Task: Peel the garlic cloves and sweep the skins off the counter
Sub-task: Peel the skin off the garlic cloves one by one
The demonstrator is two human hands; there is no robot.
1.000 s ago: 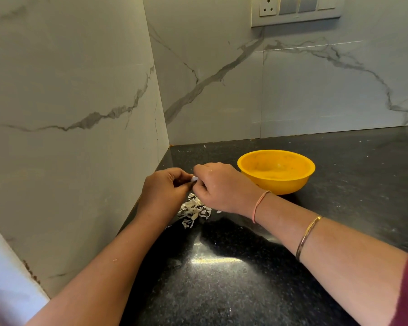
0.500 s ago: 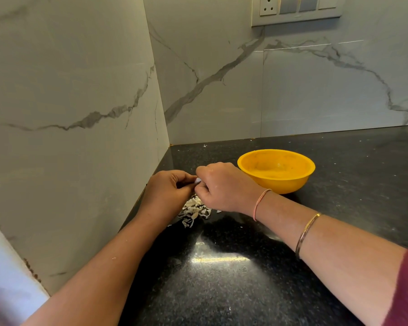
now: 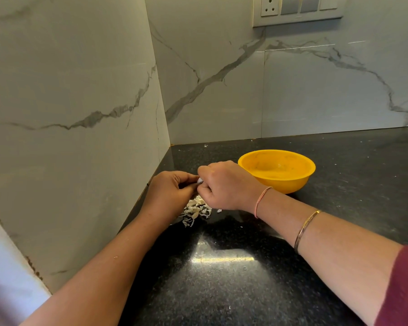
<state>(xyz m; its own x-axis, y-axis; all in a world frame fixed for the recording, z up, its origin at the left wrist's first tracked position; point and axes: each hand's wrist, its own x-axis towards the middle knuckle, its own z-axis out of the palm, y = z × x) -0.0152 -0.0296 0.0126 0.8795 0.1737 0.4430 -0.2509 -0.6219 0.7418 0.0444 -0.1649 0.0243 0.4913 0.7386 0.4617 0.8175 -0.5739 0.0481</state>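
A clove (image 3: 199,181), only its white tip showing, is pinched between the left hand (image 3: 171,190) and right hand (image 3: 225,187), fingertips meeting. A heap of skins (image 3: 194,211) lies just beneath them on the surface (image 3: 221,290). A bowl (image 3: 290,184) sits just beyond the right wrist.

Home kitchen; granite counter (image 3: 245,290); marble-tile walls (image 3: 221,78)

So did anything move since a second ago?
Hardly anything. The left hand and right hand stay close together, both pinching the clove, with only tiny shifts. Nothing was picked up or let go. The skins still lie on the counter below the hands, and the bowl sits in the same spot.
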